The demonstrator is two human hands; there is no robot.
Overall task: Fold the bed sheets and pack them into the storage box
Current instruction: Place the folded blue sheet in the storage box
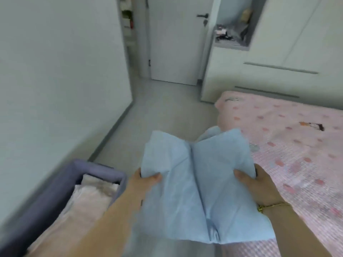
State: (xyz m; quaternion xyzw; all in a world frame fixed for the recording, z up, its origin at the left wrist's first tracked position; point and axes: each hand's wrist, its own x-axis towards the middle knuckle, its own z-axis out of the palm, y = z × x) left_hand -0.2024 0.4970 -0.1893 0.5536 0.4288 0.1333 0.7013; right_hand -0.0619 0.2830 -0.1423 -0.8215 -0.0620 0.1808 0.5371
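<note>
The person is holding a folded blue sheet [196, 184] in the air between the bed [297, 145] and the purple storage box [61, 180], which is already holding pale folded linen [87, 193]. The left hand [146, 180] and right hand [258, 184] are each closing thumb and fingers over an edge, left and right. The bundle is sagging along its middle crease, so I'm thinking the layers could slip apart as it is swinging toward the box, or a loose corner could be catching the rim.
</note>
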